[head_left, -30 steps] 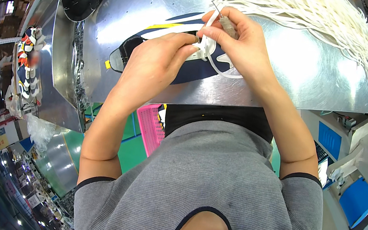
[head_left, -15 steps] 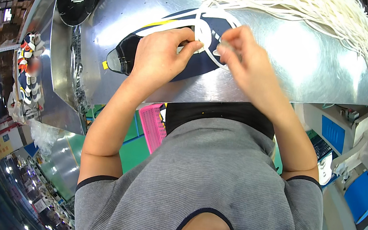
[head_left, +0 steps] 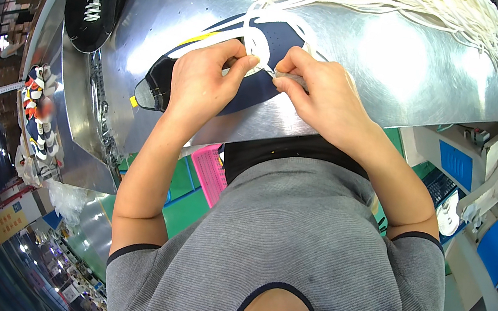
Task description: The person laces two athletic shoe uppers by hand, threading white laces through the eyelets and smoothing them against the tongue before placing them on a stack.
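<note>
A navy shoe upper with white panels, a yellow stripe and a black-and-grey end lies on the metal table. White shoelace runs over it in loops. My left hand is closed, thumb and forefinger pinching the upper near its white eyelet edge; what exactly sits between the fingertips is partly hidden. My right hand is closed round a small tool with a greyish handle. Its thin tip points left, close to my left fingertips and the lace. The tip's shape is too small to make out.
A large bundle of white laces lies along the far side of the metal table. Black laced shoes stand at the far left. Below the near edge is a pink basket; blue-and-grey boxes are at the right.
My right hand has moved left and down, bringing the tool close to my left fingertips. The lace loop by the fingers has drawn in. My left hand still pinches.
</note>
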Tool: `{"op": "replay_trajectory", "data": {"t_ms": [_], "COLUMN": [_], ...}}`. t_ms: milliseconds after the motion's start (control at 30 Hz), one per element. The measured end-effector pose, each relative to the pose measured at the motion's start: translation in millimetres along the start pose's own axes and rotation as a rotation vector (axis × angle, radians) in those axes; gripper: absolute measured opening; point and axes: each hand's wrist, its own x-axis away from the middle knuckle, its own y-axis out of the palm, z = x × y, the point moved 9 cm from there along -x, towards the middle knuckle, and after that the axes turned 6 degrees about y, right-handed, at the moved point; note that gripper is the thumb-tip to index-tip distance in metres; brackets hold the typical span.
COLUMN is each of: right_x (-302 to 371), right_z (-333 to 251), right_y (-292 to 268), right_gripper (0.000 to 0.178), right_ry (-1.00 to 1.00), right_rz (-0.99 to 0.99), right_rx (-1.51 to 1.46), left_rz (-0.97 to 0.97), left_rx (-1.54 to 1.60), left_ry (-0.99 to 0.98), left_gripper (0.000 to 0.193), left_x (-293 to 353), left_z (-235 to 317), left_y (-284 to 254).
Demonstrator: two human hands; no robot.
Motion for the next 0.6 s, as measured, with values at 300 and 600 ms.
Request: {"op": "replay_trajectory", "data": {"t_ms": [300, 600], "right_x": [-8.7, 10.8], "right_z": [-4.3, -19.9], "right_y": [14.5, -2.2], "right_gripper": [0.019, 0.024], "right_ry": [0.012, -0.044], "right_rz": [0.031, -0.019], "right_rx": [0.190, 0.134], "left_rz": [0.071, 0.250], "left_rx": [0.130, -0.222], "left_ry": [0.294, 0.469], "left_gripper": [0.026, 0.024], "left_x": [11.1, 42.1], "left_z": [16.8, 43.1], "left_y": [3.5, -8.6]}}
